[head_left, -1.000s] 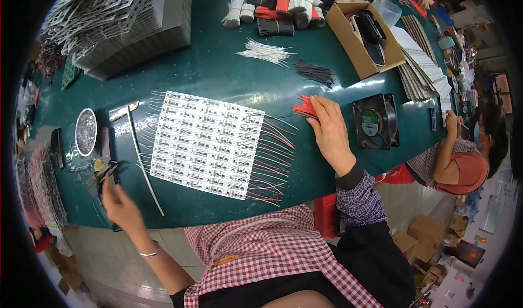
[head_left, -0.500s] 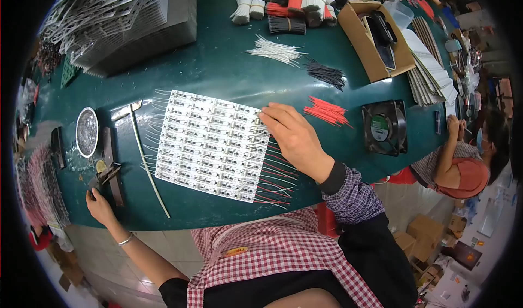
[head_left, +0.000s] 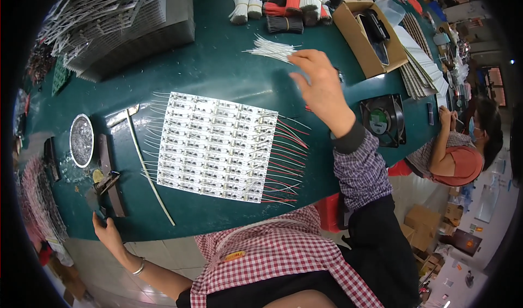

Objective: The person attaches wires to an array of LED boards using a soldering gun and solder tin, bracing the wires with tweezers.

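A white panel of small circuit boards lies on the green table, with thin white wires along its left edge and red, white and dark ones along its right. My right hand is over the table beyond the panel's far right corner, thumb and fingers apart, fingertips at the loose white wires. It hides most of the black and red wire piles. At the near left edge, my left hand has thumb and forefinger apart, close below a dark-handled metal tool; whether it touches the tool is unclear.
A round metal dish and a long pale stick lie left of the panel. Stacked panels stand far left. Bundled wires, a cardboard box and a black fan are right. A co-worker sits far right.
My right hand has left the panel's far right corner and moved up and right to the loose wires. My left hand has shifted slightly down and right, its fingers now off the tool's end or nearly so.
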### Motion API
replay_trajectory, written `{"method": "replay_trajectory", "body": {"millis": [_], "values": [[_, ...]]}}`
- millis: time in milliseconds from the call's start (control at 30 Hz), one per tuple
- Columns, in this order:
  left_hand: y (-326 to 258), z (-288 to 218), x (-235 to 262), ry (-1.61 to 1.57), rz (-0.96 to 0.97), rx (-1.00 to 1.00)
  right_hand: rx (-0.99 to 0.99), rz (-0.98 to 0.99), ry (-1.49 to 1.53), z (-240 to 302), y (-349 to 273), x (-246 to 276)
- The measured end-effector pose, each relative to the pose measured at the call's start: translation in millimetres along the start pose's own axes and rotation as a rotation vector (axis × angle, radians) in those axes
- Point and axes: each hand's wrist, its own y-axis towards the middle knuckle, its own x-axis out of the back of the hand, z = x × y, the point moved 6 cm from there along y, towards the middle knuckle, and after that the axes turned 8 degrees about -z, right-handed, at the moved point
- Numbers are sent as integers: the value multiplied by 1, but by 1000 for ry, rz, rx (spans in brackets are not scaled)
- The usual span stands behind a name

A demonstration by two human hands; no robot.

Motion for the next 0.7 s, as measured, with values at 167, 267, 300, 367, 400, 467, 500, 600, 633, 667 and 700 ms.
{"method": "replay_trajectory", "body": {"millis": [167, 267, 300, 367, 400, 467, 500, 600, 633, 667, 700], "values": [[12, 4, 1, 109, -31, 9, 63, 171, -168, 6, 9, -53], [12, 8, 12, -54, -140, 98, 100, 149, -204, 4, 15, -65], [3, -1, 10, -314, -39, 165, 101, 136, -213, 1, 18, -67], [-17, -20, 15, -437, -45, 229, 106, 122, -225, -6, 21, -72], [-23, -19, 13, -556, -45, 295, 98, 122, -250, -11, 23, -73], [-33, 3, 25, -642, -90, 335, 97, 125, -257, -17, 26, -81], [-38, 10, 27, -812, -78, 363, 81, 132, -279, -22, 27, -84], [-52, 3, 29, -1053, -25, 367, 65, 155, -279, -25, 27, -90], [-57, -6, 28, -1123, 27, 338, 56, 166, -265, -25, 26, -91], [-60, -9, 27, -1123, 28, 339, 55, 166, -265, -25, 25, -92], [-62, -12, 26, -1065, 10, 341, 98, 156, -270, -22, 25, -92]]}}
